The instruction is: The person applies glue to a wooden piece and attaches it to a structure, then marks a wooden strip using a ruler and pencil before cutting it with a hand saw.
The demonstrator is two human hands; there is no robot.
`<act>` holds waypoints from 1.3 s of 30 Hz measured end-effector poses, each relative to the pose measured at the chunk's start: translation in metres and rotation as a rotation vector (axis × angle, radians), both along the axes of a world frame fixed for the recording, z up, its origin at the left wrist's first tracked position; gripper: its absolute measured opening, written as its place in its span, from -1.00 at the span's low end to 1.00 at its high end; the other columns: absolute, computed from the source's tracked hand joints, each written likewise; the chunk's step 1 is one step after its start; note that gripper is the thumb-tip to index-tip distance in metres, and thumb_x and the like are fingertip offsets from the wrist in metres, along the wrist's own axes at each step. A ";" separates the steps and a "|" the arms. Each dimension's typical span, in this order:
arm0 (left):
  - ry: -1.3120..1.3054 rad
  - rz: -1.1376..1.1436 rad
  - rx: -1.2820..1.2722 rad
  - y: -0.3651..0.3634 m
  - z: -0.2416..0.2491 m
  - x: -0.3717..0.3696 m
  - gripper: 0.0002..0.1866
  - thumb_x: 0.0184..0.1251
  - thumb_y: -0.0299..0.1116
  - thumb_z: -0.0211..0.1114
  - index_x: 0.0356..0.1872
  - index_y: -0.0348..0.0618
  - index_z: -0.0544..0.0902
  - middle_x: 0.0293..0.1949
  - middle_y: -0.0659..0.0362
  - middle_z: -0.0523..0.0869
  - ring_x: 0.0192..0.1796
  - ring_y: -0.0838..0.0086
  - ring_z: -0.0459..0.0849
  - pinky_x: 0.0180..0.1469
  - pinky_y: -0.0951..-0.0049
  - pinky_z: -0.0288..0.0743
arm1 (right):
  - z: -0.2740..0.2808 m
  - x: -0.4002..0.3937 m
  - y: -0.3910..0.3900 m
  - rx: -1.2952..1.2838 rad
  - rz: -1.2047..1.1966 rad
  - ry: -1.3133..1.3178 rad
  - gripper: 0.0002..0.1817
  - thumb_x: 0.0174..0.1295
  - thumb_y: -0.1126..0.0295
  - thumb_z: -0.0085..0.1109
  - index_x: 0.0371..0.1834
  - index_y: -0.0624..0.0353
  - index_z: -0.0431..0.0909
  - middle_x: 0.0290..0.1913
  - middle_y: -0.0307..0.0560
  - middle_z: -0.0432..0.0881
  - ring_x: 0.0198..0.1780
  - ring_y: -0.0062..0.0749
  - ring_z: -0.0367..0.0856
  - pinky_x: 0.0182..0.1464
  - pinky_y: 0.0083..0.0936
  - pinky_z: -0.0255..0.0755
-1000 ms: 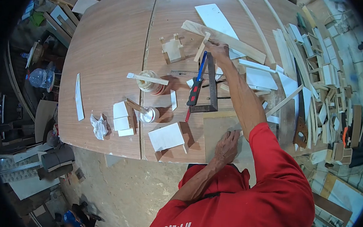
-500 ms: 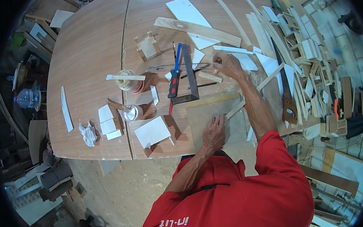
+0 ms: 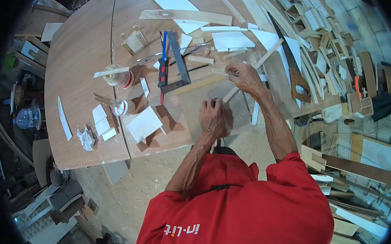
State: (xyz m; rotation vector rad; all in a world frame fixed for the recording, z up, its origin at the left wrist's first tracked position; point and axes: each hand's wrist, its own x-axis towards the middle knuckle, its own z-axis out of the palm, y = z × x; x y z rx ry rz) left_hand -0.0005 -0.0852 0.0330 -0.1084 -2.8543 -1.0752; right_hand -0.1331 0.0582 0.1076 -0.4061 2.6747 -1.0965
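Observation:
My left hand (image 3: 212, 117) rests on a flat greyish board (image 3: 192, 105) at the table's front edge, its bent fingers closed at the lower end of a narrow wooden strip (image 3: 268, 53). The strip slants up and right, passing behind my right hand (image 3: 247, 79). Thumb and fingers of my right hand are pinched together above the board's upper edge, on a small pale piece (image 3: 218, 71) that sticks out to the left. A dark metal square (image 3: 179, 60) and a red-and-black cutter (image 3: 163, 73) lie left of the board.
Left on the table (image 3: 73, 74) are two jars (image 3: 120, 78) (image 3: 124, 107) with sticks across or in them, white-faced blocks (image 3: 144, 124) and crumpled paper (image 3: 86, 138). White sheets and wood strips lie at the back. A handsaw (image 3: 299, 86) and stacked offcuts are at the right.
The view has shifted, so the table items appear further left. My right hand has come down from beyond the board to its upper edge, nearer my left hand, which stays at the strip.

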 end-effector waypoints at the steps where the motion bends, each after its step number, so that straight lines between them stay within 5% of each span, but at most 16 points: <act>1: 0.019 0.010 -0.071 0.000 0.000 0.001 -0.70 0.17 -0.35 0.20 -0.05 -0.09 0.54 -0.17 0.05 0.51 -0.04 0.09 0.46 -0.07 0.10 0.39 | -0.003 0.009 0.006 -0.003 0.004 0.008 -0.76 0.04 0.42 0.29 -0.20 0.17 0.59 -0.20 0.03 0.68 -0.10 -0.13 0.67 -0.05 -0.28 0.49; 6: -0.005 0.178 -0.160 0.006 0.015 0.013 -0.53 0.23 -0.21 0.23 0.15 -0.13 0.51 0.01 0.08 0.55 0.12 0.11 0.43 0.01 0.06 0.30 | -0.008 0.045 0.021 0.047 0.090 0.105 -0.75 0.07 0.43 0.27 -0.15 0.20 0.59 -0.19 0.03 0.68 -0.11 -0.13 0.66 -0.05 -0.27 0.49; 10: 0.156 0.211 -0.190 -0.003 0.014 0.019 -0.43 0.16 -0.30 0.23 0.24 -0.22 0.39 -0.09 0.08 0.62 0.08 0.16 0.48 0.09 0.03 0.22 | -0.013 0.067 0.013 0.099 0.319 0.300 -0.73 0.00 0.47 0.23 -0.16 0.12 0.60 -0.24 0.00 0.65 -0.11 -0.09 0.63 -0.03 -0.23 0.46; 12: 0.057 -0.002 -0.269 -0.012 0.012 0.018 -0.52 0.15 -0.31 0.24 0.15 -0.12 0.50 -0.14 0.09 0.66 0.06 0.20 0.53 0.12 0.05 0.22 | -0.016 0.073 0.007 0.072 0.377 0.347 -0.73 0.00 0.47 0.20 -0.17 0.08 0.60 -0.23 -0.01 0.64 -0.07 -0.06 0.61 -0.01 -0.21 0.45; 16: -0.013 -0.022 -0.218 -0.016 0.021 0.029 -0.71 0.24 -0.20 0.22 -0.09 -0.07 0.65 -0.20 0.02 0.69 -0.03 0.20 0.59 0.05 0.07 0.33 | -0.017 0.082 0.011 0.094 0.354 0.494 -0.61 -0.01 0.50 0.20 -0.03 0.12 0.56 -0.09 0.02 0.62 0.06 -0.04 0.54 0.13 -0.19 0.39; 18: -0.096 0.199 -0.087 -0.015 0.023 0.042 -0.82 0.21 -0.26 0.24 -0.28 -0.08 0.70 -0.22 -0.02 0.68 -0.04 0.14 0.57 -0.03 0.11 0.38 | -0.021 0.083 0.021 0.026 0.315 0.619 -0.55 -0.03 0.52 0.22 0.03 0.15 0.54 -0.06 0.03 0.61 0.12 -0.03 0.49 0.18 -0.18 0.36; 21: 0.078 0.301 -0.200 -0.018 0.022 0.057 -0.84 0.18 -0.30 0.26 -0.31 -0.12 0.71 -0.23 -0.04 0.66 -0.07 0.06 0.55 -0.07 0.11 0.42 | -0.028 0.081 0.043 -0.026 0.071 0.328 -0.62 0.07 0.49 0.11 0.02 0.21 0.56 0.03 0.12 0.59 0.19 0.00 0.45 0.26 -0.20 0.30; 25: 0.100 0.339 -0.231 -0.022 0.010 0.058 -0.83 0.14 -0.31 0.30 -0.31 -0.14 0.71 -0.21 -0.05 0.64 -0.09 0.02 0.54 -0.06 0.10 0.43 | -0.050 0.085 0.049 -0.040 0.027 0.347 -0.69 0.10 0.44 0.10 -0.07 0.25 0.59 0.01 0.10 0.60 0.12 0.02 0.49 0.20 -0.19 0.36; 34: -0.053 0.358 -0.253 -0.020 0.006 0.053 -0.78 0.17 -0.25 0.27 -0.18 0.07 0.74 -0.05 0.07 0.57 0.04 0.10 0.49 -0.02 0.07 0.42 | -0.060 0.088 0.038 -0.060 0.062 0.445 -0.76 0.10 0.44 0.12 -0.17 0.25 0.61 -0.08 0.08 0.63 0.07 -0.02 0.53 0.20 -0.20 0.35; 39: -0.017 0.329 -0.053 -0.032 0.000 0.061 -0.48 0.06 -0.31 0.37 0.13 -0.06 0.56 -0.06 0.04 0.58 0.06 0.07 0.48 0.02 0.05 0.41 | -0.058 0.082 0.029 -0.027 0.142 0.480 -0.77 0.06 0.51 0.12 -0.18 0.25 0.60 -0.06 0.04 0.62 0.09 -0.02 0.50 0.17 -0.22 0.37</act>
